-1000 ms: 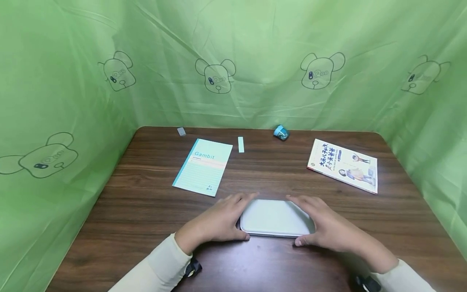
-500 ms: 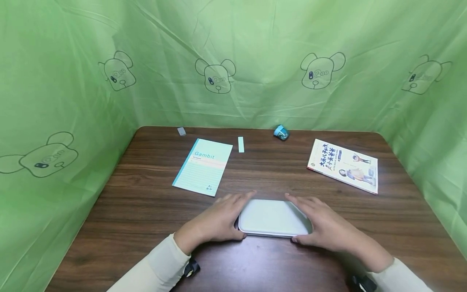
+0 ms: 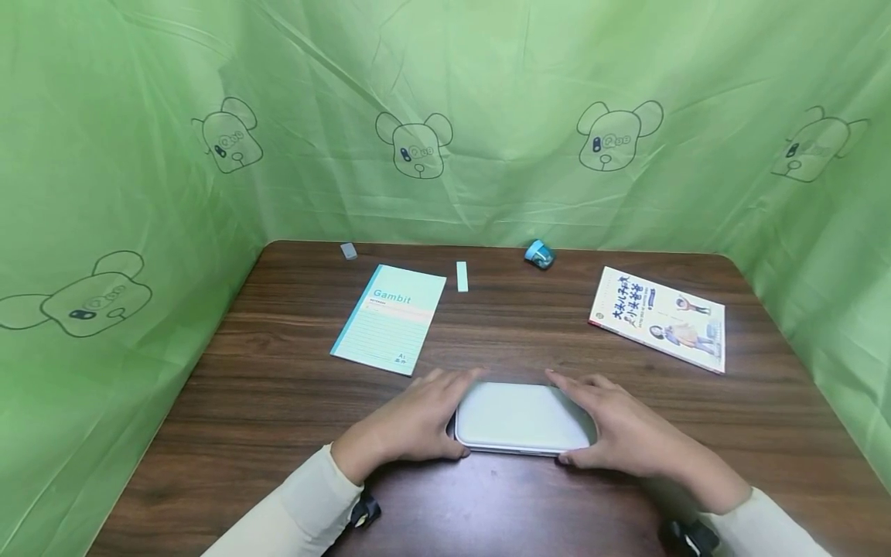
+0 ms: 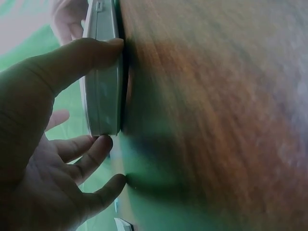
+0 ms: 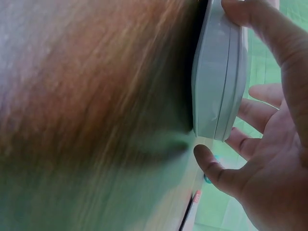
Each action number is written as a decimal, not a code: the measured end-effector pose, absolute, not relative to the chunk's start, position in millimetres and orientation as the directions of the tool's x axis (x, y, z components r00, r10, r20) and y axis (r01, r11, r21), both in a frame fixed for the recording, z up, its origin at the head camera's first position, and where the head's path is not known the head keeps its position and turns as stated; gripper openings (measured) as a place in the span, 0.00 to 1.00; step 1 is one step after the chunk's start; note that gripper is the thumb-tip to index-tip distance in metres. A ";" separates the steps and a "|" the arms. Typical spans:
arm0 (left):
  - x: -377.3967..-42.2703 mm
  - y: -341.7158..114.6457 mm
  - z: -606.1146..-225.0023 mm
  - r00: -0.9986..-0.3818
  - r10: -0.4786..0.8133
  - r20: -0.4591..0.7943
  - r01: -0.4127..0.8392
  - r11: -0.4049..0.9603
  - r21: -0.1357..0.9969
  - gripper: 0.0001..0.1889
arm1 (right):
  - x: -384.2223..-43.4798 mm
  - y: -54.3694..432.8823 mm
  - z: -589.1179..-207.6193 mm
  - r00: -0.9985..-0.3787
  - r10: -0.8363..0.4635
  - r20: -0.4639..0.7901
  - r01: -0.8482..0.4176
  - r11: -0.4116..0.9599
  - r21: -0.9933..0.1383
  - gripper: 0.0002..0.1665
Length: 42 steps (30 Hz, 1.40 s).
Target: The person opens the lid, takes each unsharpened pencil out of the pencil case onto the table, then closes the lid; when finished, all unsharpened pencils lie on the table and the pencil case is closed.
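A flat white pencil case (image 3: 525, 418) with rounded corners lies on the table in front of the person. My left hand (image 3: 421, 418) grips its left end, and my right hand (image 3: 619, 425) holds the right end. Both thumbs press the near side while the fingers reach round to the far side. In the left wrist view, a seam and a small latch (image 4: 99, 6) show on the side of the case. From the right wrist, the seam along the closed case (image 5: 216, 82) is visible, with the thumb on its side.
Beyond the left hand lies a pale green notebook (image 3: 390, 319). Behind it are a small grey block (image 3: 349, 251), a pale strip (image 3: 462, 276) and a blue pencil sharpener (image 3: 539, 254). A picture book (image 3: 661, 321) lies at right. Green curtains (image 3: 487, 155) surround the table (image 3: 278, 402).
Both hands and the pencil case have shifted slightly left, and the thumbs sit closer against its near side. The other things on the table have stayed put.
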<state>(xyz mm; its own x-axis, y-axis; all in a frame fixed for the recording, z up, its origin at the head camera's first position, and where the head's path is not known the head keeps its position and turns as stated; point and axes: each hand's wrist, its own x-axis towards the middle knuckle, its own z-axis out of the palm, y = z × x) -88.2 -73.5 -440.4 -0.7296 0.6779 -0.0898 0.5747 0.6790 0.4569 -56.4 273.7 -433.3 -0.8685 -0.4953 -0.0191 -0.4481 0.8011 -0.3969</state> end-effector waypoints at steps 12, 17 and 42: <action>-87.9 -70.8 -440.1 -0.739 0.666 -0.098 0.560 0.688 0.461 0.60 | -58.5 275.0 -431.1 -0.876 -0.480 -0.044 -0.422 0.808 -0.411 0.77; -88.6 -73.0 -441.0 -0.736 0.672 -0.081 0.561 0.673 0.482 0.61 | -60.7 279.4 -426.8 -0.877 -0.478 -0.051 -0.404 0.791 -0.460 0.78; -94.7 -80.5 -451.5 -0.791 0.596 -0.138 0.457 0.725 0.516 0.58 | -87.0 302.4 -423.1 -0.822 -0.564 -0.074 -0.317 0.561 -0.765 0.55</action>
